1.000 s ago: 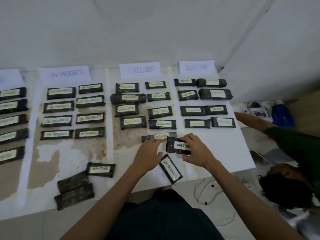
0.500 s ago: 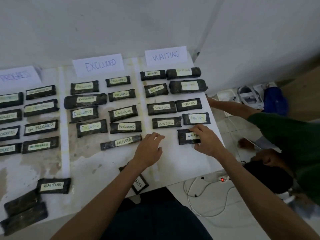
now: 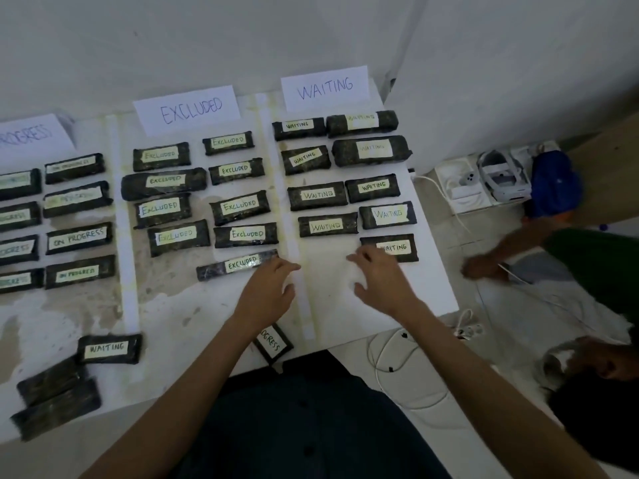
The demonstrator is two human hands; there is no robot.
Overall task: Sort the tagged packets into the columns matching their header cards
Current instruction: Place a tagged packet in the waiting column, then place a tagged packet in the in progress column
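The ON PROGRESS packet [image 3: 275, 344] lies at the near edge of the bench [image 3: 380, 312], its long axis running roughly from that edge toward the far side with a slight slant, so it sits crosswise to the sorted rows. Part of its label is hidden under the left wrist. The left hand [image 3: 266, 292] hangs just beyond it, fingers loose and apart, holding nothing, its fingertips near the right end of the lowest EXCLUDED packet [image 3: 238, 264]. The right hand [image 3: 377, 281] is further right, in the WAITING column, fingers spread and empty. Its tips are at the left end of the bottom WAITING packet [image 3: 397, 248], though I cannot tell if they touch it. That packet lies square with the rows above it, under the WAITING header card [image 3: 325, 88].

To my eye the packet at the edge is the next to go, and the left hand is the nearer. It would draw back toward the body, then carry far left, where the ON PROGRESS header card [image 3: 31, 136] stands. A stray WAITING packet [image 3: 109, 349] and two blank-faced packets [image 3: 57, 409] wait by the near-left corner.
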